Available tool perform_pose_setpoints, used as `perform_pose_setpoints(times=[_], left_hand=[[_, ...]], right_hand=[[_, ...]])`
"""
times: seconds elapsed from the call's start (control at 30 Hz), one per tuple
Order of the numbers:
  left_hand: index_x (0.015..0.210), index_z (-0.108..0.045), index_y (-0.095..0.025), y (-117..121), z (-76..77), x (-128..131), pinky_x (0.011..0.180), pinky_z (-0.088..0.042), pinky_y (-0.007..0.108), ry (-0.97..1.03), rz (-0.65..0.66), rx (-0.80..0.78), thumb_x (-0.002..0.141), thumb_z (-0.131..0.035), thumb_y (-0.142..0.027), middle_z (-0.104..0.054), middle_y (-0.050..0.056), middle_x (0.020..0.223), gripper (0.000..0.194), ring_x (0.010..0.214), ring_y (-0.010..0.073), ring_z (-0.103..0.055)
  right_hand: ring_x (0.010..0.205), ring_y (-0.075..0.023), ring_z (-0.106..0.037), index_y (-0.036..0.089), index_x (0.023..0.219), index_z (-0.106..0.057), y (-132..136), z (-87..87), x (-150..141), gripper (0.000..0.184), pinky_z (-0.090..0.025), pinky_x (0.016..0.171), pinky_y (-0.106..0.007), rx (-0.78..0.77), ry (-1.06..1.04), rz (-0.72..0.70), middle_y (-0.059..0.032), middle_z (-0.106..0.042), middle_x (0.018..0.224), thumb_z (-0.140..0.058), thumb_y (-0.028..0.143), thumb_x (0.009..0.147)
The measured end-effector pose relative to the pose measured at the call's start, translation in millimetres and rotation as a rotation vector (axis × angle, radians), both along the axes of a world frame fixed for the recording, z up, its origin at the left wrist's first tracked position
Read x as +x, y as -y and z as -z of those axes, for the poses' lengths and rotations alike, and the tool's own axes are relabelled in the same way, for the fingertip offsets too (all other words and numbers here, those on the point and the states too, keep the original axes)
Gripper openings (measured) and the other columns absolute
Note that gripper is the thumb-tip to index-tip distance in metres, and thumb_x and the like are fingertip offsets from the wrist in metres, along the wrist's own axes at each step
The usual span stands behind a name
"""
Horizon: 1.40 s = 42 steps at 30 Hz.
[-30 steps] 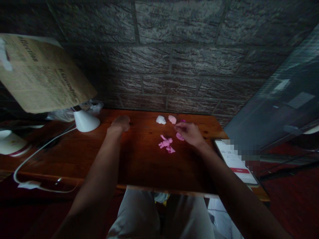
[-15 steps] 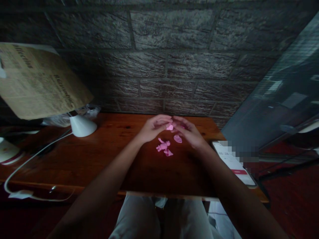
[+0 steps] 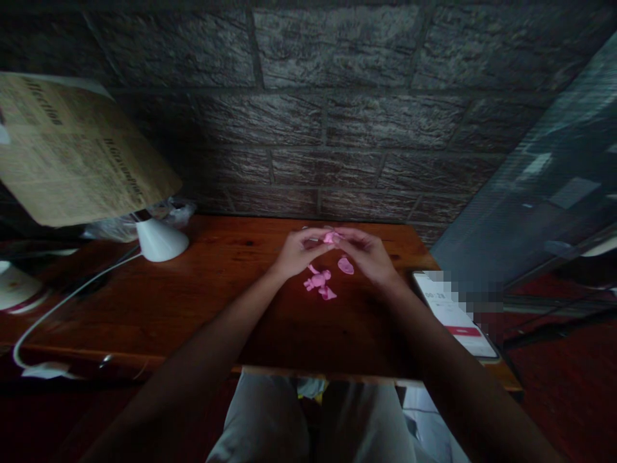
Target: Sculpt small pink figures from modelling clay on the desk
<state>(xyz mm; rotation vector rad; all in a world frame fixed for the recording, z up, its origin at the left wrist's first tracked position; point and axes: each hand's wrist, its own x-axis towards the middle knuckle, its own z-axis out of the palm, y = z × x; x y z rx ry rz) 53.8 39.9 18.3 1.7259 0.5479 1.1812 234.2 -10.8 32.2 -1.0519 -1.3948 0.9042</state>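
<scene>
Between the fingertips of my left hand (image 3: 299,251) and my right hand (image 3: 367,253) is a small pink lump (image 3: 331,238) that looks like modelling clay. Both hands pinch it just above the table, fingers bent round it. Below them on the wood lies a pink shaped figure (image 3: 317,279) with thin limb-like parts. A pointed pink piece (image 3: 328,293) touches or nearly touches its lower side. Beside my right hand rests a flat, oval pink piece (image 3: 346,265). The fingers partly hide the held lump, so its full shape is unclear.
On the wooden table (image 3: 216,308), a lamp with a white base (image 3: 161,241) and printed shade (image 3: 87,154) stands left. Its white cable (image 3: 72,299) runs to the front edge. A phone (image 3: 456,315) lies right. A brick wall (image 3: 294,122) rises behind.
My hands have drawn closer together, and the fingertips now press on the pink lump from both sides. The pieces on the table lie as before; the view has shifted slightly.
</scene>
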Motion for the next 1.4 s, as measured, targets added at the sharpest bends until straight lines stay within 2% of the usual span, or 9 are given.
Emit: perform_pose_setpoints(times=[0.23,0.33,0.43,0.6,0.73,0.93,1.2,1.3,1.4], left_hand=[[0.109,-0.074,-0.017,1,-4.3,-3,0.089,-0.057,0.036,-0.057,0.082,-0.014,0.085,-0.073,-0.036,-0.074,0.010,0.117,0.031,0.100,0.0199,-0.070],[0.110,-0.073,-0.018,3,-2.8,-1,0.087,-0.057,0.035,-0.053,0.034,-0.024,0.087,-0.070,-0.038,-0.073,0.010,0.119,0.031,0.102,0.0205,-0.070],[0.110,-0.073,-0.017,4,-0.7,-3,0.091,-0.056,0.036,-0.050,-0.002,0.047,0.082,-0.075,-0.036,-0.074,0.011,0.118,0.033,0.104,0.0213,-0.069],[0.108,-0.074,-0.016,4,-2.9,-9,0.086,-0.055,0.034,-0.185,-0.077,0.212,0.080,-0.079,-0.030,-0.077,0.010,0.106,0.031,0.092,0.0199,-0.071],[0.102,-0.075,-0.018,5,-5.9,-5,0.087,-0.055,0.033,-0.117,-0.059,0.246,0.083,-0.075,-0.031,-0.077,0.009,0.106,0.023,0.095,0.0189,-0.071],[0.097,-0.076,-0.017,1,-7.0,-1,0.067,-0.056,0.026,0.067,0.050,0.009,0.079,-0.079,-0.038,-0.078,0.007,0.098,0.028,0.075,0.0139,-0.069],[0.093,-0.077,-0.017,-2,-1.6,5,0.068,-0.053,0.024,0.258,0.022,-0.358,0.069,-0.085,-0.046,-0.076,0.004,0.086,0.039,0.071,0.0108,-0.066],[0.093,-0.076,-0.017,-1,-0.1,5,0.067,-0.051,0.023,0.226,0.032,-0.403,0.069,-0.085,-0.046,-0.075,0.004,0.086,0.039,0.071,0.0099,-0.065],[0.098,-0.076,-0.016,-1,-0.8,4,0.067,-0.051,0.024,0.182,0.020,-0.362,0.069,-0.084,-0.045,-0.076,0.005,0.088,0.041,0.072,0.0105,-0.064]], right_hand=[[0.089,-0.0190,-0.070,0.024,0.098,-0.079,-1,-2.3,7,0.036,-0.054,0.091,-0.036,0.033,0.120,-0.061,-0.0032,-0.079,0.095,-0.076,0.053,0.078],[0.086,-0.0186,-0.069,0.023,0.098,-0.079,-1,-1.2,6,0.036,-0.054,0.087,-0.035,0.035,0.116,-0.060,-0.0036,-0.078,0.094,-0.075,0.054,0.079],[0.088,-0.0199,-0.069,0.023,0.095,-0.078,1,0.4,0,0.035,-0.054,0.086,-0.035,0.031,0.098,-0.029,-0.0041,-0.078,0.096,-0.075,0.053,0.079],[0.070,-0.0172,-0.064,0.021,0.088,-0.079,2,2.3,-4,0.036,-0.052,0.065,-0.029,-0.031,0.122,0.033,-0.0033,-0.074,0.078,-0.074,0.055,0.077],[0.062,-0.0128,-0.057,0.020,0.085,-0.079,0,2.5,-3,0.038,-0.046,0.056,-0.025,-0.090,0.031,0.020,-0.0022,-0.071,0.073,-0.078,0.056,0.071],[0.059,-0.0119,-0.056,0.019,0.084,-0.078,1,-0.2,-9,0.033,-0.046,0.058,-0.026,-0.005,-0.041,0.019,-0.0002,-0.068,0.069,-0.078,0.051,0.074],[0.080,-0.0174,-0.070,0.021,0.094,-0.076,9,-0.5,-21,0.022,-0.054,0.078,-0.032,0.240,0.131,0.143,-0.0048,-0.078,0.094,-0.066,0.039,0.089],[0.086,-0.0188,-0.072,0.022,0.102,-0.076,11,1.0,-18,0.022,-0.055,0.081,-0.034,0.280,0.198,0.161,-0.0054,-0.079,0.099,-0.067,0.038,0.090],[0.085,-0.0194,-0.073,0.025,0.117,-0.073,11,1.7,-16,0.035,-0.056,0.079,-0.034,0.285,0.258,0.160,-0.0042,-0.079,0.100,-0.074,0.037,0.084]])
